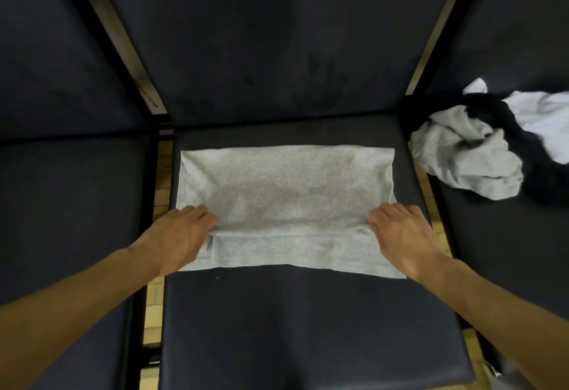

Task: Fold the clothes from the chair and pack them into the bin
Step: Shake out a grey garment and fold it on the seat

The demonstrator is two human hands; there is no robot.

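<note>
one head-worn wide-angle view looks steeply down, close over a dark chair seat [308, 328].

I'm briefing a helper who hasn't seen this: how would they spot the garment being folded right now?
Find the middle dark chair seat. The light grey garment lies flat on it as a neat rectangle, with the left hand and right hand at its corners. The clothes pile to its right is crumpled.
</note>
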